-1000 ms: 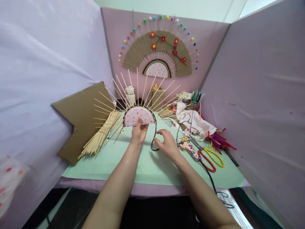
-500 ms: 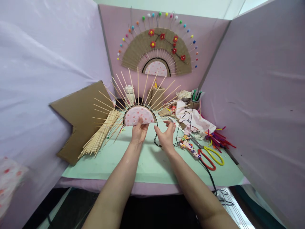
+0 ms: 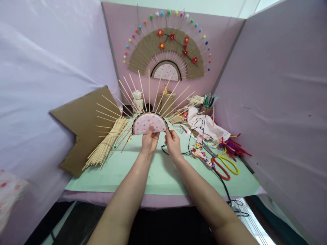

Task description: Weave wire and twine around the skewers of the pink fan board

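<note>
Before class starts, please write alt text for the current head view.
A person's left hand holds a spotted half-round panel with thin sticks radiating from its curve, the right hand at its lower right corner. Behind, a brown fan with red flowers hangs on a pink wall.

half-disc (image 3: 146,124): matt cloth facing | sticks (image 3: 149,90): bare wood | board (image 3: 87,119): matt cardboard | scissor blades (image 3: 210,150): metal

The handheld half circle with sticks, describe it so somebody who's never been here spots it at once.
Start at the pale green table below the pink back wall. Over it, the left hand holds a spotted half circle by its flat edge. The fan on the wall carries colored balls; this half circle's sticks end bare.
</note>
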The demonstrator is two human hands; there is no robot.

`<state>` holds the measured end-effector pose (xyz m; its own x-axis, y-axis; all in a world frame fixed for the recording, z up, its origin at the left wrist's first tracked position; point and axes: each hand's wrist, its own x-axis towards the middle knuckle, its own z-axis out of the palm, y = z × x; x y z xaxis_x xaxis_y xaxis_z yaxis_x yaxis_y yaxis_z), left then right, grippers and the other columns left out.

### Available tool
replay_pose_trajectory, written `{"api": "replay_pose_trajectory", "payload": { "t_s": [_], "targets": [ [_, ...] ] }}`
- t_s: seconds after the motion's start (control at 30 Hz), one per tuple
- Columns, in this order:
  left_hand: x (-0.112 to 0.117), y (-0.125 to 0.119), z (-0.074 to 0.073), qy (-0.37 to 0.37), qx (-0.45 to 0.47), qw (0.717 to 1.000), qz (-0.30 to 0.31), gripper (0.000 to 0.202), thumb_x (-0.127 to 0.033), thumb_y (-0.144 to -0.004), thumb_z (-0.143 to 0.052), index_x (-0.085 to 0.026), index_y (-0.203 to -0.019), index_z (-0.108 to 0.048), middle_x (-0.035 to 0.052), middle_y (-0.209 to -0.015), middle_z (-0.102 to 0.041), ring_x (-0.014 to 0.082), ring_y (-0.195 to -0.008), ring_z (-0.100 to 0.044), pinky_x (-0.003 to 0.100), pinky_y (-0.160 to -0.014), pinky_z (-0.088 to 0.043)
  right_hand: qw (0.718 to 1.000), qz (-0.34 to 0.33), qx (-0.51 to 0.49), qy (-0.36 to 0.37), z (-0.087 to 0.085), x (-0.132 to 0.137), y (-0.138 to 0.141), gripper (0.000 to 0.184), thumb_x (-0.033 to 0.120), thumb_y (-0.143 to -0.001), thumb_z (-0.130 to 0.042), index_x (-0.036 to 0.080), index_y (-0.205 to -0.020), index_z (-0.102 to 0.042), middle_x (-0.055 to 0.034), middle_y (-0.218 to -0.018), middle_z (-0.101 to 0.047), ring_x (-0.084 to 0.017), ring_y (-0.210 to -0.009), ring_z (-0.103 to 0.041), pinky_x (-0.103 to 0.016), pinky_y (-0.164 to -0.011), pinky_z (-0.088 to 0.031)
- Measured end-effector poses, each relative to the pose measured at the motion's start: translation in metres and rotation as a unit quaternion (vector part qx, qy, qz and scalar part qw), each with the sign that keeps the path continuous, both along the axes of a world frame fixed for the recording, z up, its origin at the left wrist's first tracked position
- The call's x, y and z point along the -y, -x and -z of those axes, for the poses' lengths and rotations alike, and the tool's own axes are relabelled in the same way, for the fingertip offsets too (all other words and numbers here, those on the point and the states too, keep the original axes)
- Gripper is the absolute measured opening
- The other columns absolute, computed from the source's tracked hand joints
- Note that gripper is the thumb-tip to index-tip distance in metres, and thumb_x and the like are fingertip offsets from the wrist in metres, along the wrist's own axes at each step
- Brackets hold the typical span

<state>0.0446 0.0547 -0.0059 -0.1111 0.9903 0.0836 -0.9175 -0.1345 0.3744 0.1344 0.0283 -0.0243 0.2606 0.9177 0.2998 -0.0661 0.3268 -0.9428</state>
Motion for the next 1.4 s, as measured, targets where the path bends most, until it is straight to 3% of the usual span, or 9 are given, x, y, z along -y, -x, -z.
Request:
{"api": "replay_pose_trajectory", "payload": {
  "t_s": [0.17, 0.3, 0.43, 0.6, 0.8, 1.03, 1.2, 1.4],
  "targets": [
    [0.004, -0.004, 0.0, -0.008, -0.034, 0.999, 0.023, 0.02, -0.018, -0.071, -0.074, -0.016, -0.089, -0.063, 0.0012, -0.085, -0.07, 0.0119, -0.08, -0.065, 0.027, -0.081, -0.051, 0.991, 0.052, 0.12, -0.019, -0.005, 0.007, -0.002, 0.035, 0.047, -0.089, -0.038, 0.02, -0.072, -0.052, 0.0034, -0.058, -0.042, -0.014, -0.058, -0.04, -0.025, -0.057, -0.034],
    [0.006, -0.006, 0.001, -0.04, -0.105, 0.99, 0.083, 0.018, -0.025, -0.072, -0.073, -0.013, -0.082, -0.064, 0.0024, -0.073, -0.069, 0.0136, -0.071, -0.065, 0.028, -0.076, -0.051, 0.986, 0.042, 0.16, -0.024, -0.004, 0.009, -0.004, 0.036, 0.047, -0.089, -0.037, 0.021, -0.066, -0.044, 0.0037, -0.059, -0.042, -0.013, -0.058, -0.039, -0.025, -0.058, -0.033],
    [0.007, -0.008, 0.002, -0.052, -0.15, 0.981, 0.108, 0.023, -0.032, -0.074, -0.07, -0.012, -0.083, -0.065, 0.0058, -0.078, -0.071, 0.0159, -0.078, -0.067, 0.029, -0.08, -0.05, 0.984, 0.035, 0.175, -0.019, -0.001, 0.009, -0.007, 0.035, 0.046, -0.089, -0.037, 0.022, -0.064, -0.04, 0.0042, -0.058, -0.04, -0.013, -0.057, -0.037, -0.024, -0.057, -0.031],
    [0.008, -0.01, 0.002, -0.056, -0.179, 0.978, 0.096, 0.037, -0.041, -0.07, -0.073, -0.014, -0.093, -0.062, 0.0085, -0.084, -0.072, 0.0241, -0.092, -0.068, 0.036, -0.084, -0.051, 0.979, 0.009, 0.203, -0.017, -0.001, 0.015, -0.011, 0.033, 0.045, -0.089, -0.039, 0.021, -0.067, -0.046, 0.0036, -0.059, -0.042, -0.013, -0.058, -0.038, -0.024, -0.057, -0.031],
    [0.009, -0.009, 0.003, -0.034, -0.188, 0.978, 0.079, 0.048, -0.047, -0.066, -0.075, -0.015, -0.099, -0.061, 0.0085, -0.091, -0.072, 0.0236, -0.089, -0.069, 0.037, -0.084, -0.051, 0.947, -0.021, 0.319, -0.02, -0.001, 0.026, -0.013, 0.033, 0.043, -0.091, -0.036, 0.022, -0.067, -0.047, 0.0026, -0.058, -0.044, -0.014, -0.055, -0.038, -0.024, -0.056, -0.029],
    [0.004, -0.004, 0.004, -0.011, -0.186, 0.981, 0.058, 0.04, -0.043, -0.067, -0.076, -0.015, -0.091, -0.062, 0.006, -0.083, -0.072, 0.0182, -0.08, -0.069, 0.027, -0.071, -0.051, 0.909, -0.024, 0.415, -0.037, -0.039, 0.057, -0.041, 0.03, 0.038, -0.092, -0.042, 0.021, -0.074, -0.058, 0.0006, -0.061, -0.055, -0.014, -0.057, -0.047, -0.023, -0.058, -0.033],
    [0.003, -0.001, 0.002, -0.015, -0.173, 0.982, 0.072, 0.039, -0.043, -0.067, -0.076, -0.017, -0.091, -0.062, 0.0052, -0.084, -0.072, 0.0168, -0.077, -0.069, 0.024, -0.064, -0.049, 0.914, 0.045, 0.397, -0.076, -0.065, 0.059, -0.08, 0.025, 0.038, -0.09, -0.048, 0.02, -0.084, -0.064, -0.0017, -0.07, -0.062, -0.015, -0.062, -0.052, -0.025, -0.062, -0.037],
    [0.002, 0.0, 0.003, 0.003, -0.188, 0.978, 0.094, 0.04, -0.044, -0.069, -0.074, -0.017, -0.096, -0.062, 0.0065, -0.088, -0.073, 0.0163, -0.071, -0.069, 0.025, -0.062, -0.049, 0.922, 0.116, 0.36, -0.08, -0.076, 0.044, -0.131, 0.027, 0.04, -0.086, -0.05, 0.018, -0.082, -0.065, -0.0018, -0.068, -0.059, -0.015, -0.062, -0.049, -0.026, -0.06, -0.038]
  ]
}}
